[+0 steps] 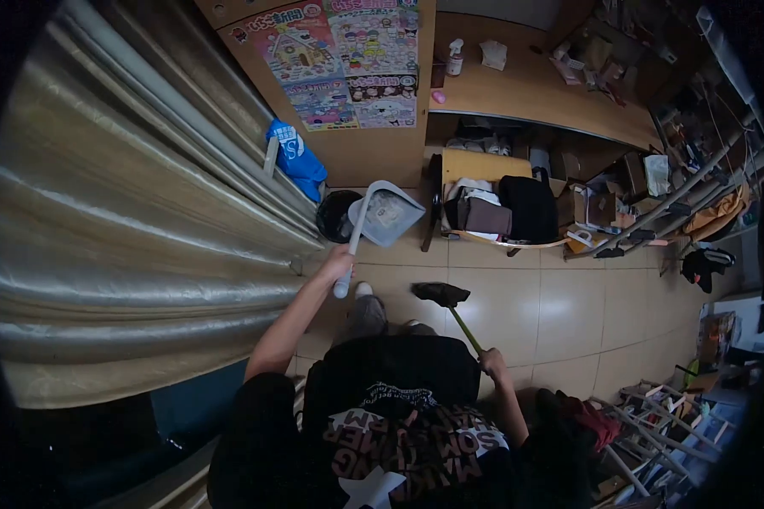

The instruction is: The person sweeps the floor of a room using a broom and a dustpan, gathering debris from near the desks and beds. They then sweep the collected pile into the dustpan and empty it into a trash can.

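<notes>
My left hand (338, 263) is closed around the pale handle of a long-handled dustpan (403, 222). The pan is tilted, its face toward me, and overlaps the dark trash bin (338, 212) by the curtain. Some light-coloured bits show inside the pan. On the other side, my right hand (492, 365) grips the green stick of a broom (467, 331). The broom's dark head is down over the tiles, in front of my feet and apart from the dustpan.
Gold curtains (144, 246) hang along the left, with a blue bag (297, 161) beside them. Ahead stands a chair (484, 161) stacked with folded clothes, before a wooden desk (518, 81). A cabinet with posters (339, 64) is behind the bin. Racks and clutter line the right.
</notes>
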A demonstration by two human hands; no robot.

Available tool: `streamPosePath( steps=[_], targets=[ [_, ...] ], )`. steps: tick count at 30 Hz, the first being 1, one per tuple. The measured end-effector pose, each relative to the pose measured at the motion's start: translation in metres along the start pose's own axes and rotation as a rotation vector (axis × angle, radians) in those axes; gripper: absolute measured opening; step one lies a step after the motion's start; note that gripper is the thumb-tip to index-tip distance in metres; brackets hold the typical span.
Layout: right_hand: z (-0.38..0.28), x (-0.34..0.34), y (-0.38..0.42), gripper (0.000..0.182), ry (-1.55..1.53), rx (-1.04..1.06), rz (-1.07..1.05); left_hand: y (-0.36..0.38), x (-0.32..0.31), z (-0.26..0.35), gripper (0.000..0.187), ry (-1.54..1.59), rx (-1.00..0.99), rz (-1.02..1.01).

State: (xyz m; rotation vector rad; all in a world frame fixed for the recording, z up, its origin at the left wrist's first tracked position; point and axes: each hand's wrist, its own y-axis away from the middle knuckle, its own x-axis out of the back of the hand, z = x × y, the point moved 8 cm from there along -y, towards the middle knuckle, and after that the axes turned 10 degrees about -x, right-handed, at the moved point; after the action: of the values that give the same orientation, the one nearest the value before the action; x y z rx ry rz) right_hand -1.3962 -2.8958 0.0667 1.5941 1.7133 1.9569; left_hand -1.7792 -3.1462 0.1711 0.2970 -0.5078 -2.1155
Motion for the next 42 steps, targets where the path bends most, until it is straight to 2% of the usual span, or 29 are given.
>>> streamPosePath(
  steps=[1, 3, 7, 10, 12, 13, 17, 20, 22, 26, 28, 29, 31, 32, 34, 42],
  targets=[
    [-0.004, -0.003, -0.003, 0.03, -0.012, -0.008, -0.002, -0.009, -0.006, 0.007, 0.011, -0.008, 0.004, -0.011],
    [0.012, -0.008, -0.006, 0.033, -0.422, -0.388, -0.002, -0.026, -0.014, 0.014, 0.008, -0.014, 0.083, -0.006],
    [-0.032, 0.008, 0.003, 0.033, -0.498, -0.497, -0.033, -0.074, -0.021, 0.016, 0.003, -0.055, 0.172, -0.071],
    [-0.07, 0.027, 0.01, 0.03, -0.473, -0.602, -0.022, -0.114, -0.014, 0.021, 0.004, -0.293, 0.2, -0.117],
    [-0.1, 0.034, 0.006, 0.029, -0.393, -0.502, 0.018, -0.134, -0.009, 0.031, 0.006, -0.287, 0.212, -0.115],
    [-0.114, 0.039, 0.007, 0.029, -0.407, -0.5, 0.081, -0.152, -0.006, 0.026, 0.006, -0.317, 0.219, -0.147],
    [-0.164, 0.058, 0.014, 0.026, -0.499, -0.665, 0.087, -0.233, 0.0, -0.023, 0.007, -0.444, 0.281, -0.324],
    [-0.2, 0.062, 0.004, 0.03, -0.559, -0.76, 0.063, -0.271, -0.009, -0.03, 0.007, -0.543, 0.299, -0.398],
    [-0.219, 0.067, -0.009, 0.025, -0.535, -0.728, 0.177, -0.295, -0.013, -0.042, 0.007, -0.603, 0.316, -0.439],
    [-0.251, 0.082, -0.046, 0.02, -0.581, -0.711, 0.213, -0.34, -0.023, -0.074, 0.007, -0.657, 0.359, -0.48],
    [-0.266, 0.106, -0.058, 0.019, -0.744, -0.703, 0.338, -0.364, -0.026, -0.092, 0.008, -0.667, 0.382, -0.484],
    [-0.274, 0.111, -0.067, 0.019, -0.755, -0.722, 0.323, -0.376, -0.026, -0.1, 0.008, -0.664, 0.397, -0.483],
    [-0.286, 0.137, -0.086, 0.019, -0.731, -0.647, 0.469, -0.399, -0.026, -0.114, 0.008, -0.645, 0.427, -0.474],
    [-0.289, 0.142, -0.095, 0.019, -0.74, -0.659, 0.453, -0.409, -0.022, -0.12, 0.009, -0.629, 0.448, -0.465],
    [-0.301, 0.165, -0.114, 0.017, -0.834, -0.525, 0.497, -0.432, -0.016, -0.129, 0.009, -0.586, 0.496, -0.447],
    [-0.346, 0.229, -0.184, 0.013, -0.876, -0.412, 0.585, -0.515, 0.02, -0.124, 0.012, -0.132, 0.846, -0.339]
  ],
)
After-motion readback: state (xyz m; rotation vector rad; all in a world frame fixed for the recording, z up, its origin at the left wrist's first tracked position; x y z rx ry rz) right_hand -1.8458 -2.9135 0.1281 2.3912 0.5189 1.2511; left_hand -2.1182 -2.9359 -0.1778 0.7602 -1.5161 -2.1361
